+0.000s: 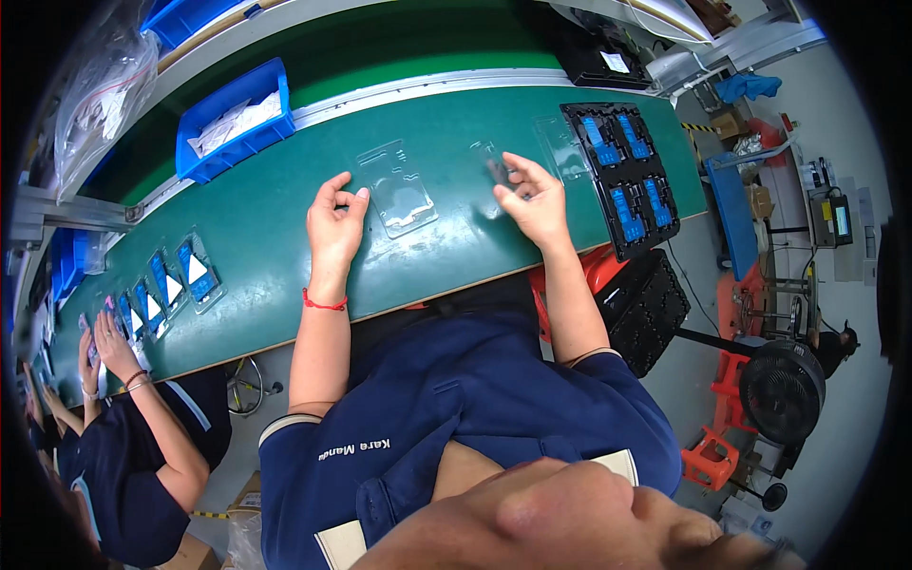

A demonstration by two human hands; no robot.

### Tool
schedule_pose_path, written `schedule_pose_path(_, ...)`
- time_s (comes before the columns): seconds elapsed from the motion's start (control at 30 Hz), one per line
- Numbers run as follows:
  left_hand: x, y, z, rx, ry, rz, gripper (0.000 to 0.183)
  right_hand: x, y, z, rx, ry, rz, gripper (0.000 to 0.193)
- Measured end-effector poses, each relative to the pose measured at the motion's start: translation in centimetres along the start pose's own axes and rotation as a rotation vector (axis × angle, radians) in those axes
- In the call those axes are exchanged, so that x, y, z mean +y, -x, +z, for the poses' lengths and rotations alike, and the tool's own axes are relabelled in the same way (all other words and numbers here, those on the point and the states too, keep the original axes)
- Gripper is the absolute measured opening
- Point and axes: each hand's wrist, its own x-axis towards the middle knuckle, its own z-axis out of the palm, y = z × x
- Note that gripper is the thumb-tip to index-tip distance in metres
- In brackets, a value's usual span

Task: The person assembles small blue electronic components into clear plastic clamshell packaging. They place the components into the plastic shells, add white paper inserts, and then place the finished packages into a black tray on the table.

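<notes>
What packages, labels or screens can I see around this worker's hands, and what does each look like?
Clear blister package: flat on the green belt, beside the left hand.
Second clear blister: pinched in the right hand.
Black tray: right of that hand, holding blue parts.
Sealed blue-and-white packs: in a row on the belt, far left.
Blue bin: behind the belt, holding white packets.
Small screen: far right, pale and upright.

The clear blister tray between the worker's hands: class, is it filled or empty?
Empty: the clear blister tray lies flat, green belt showing through its pocket.

Small dark part (496,171) behind fingers (513,185)
</notes>
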Motion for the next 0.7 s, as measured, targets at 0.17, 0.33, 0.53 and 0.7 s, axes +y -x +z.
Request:
schedule_pose_path(0.17,-0.3,-0.2,0.3,0.043,-0.091,0.164,0.040,1.1,0.2,0.5,0.011,-0.419,0.179,0.049)
schedule_pose_path(0.33,0.4,0.5,0.2,0.077,-0.097,0.235,0.036,1.5,-0.7,-0.5,0.325,0.656,-0.256,0.055)
schedule_pose_path(0.53,0.7,0.9,1.1,0.085,-0.158,0.362,0.024,6.5,-1.2,-4.7,0.386,0.973,-0.245,0.028)
schedule_pose_path(0.7,1.4,1.1,1.3,0.083,-0.171,0.411,0.016,5.3,-1.5,-4.3,0.376,0.787,-0.293,0.013)
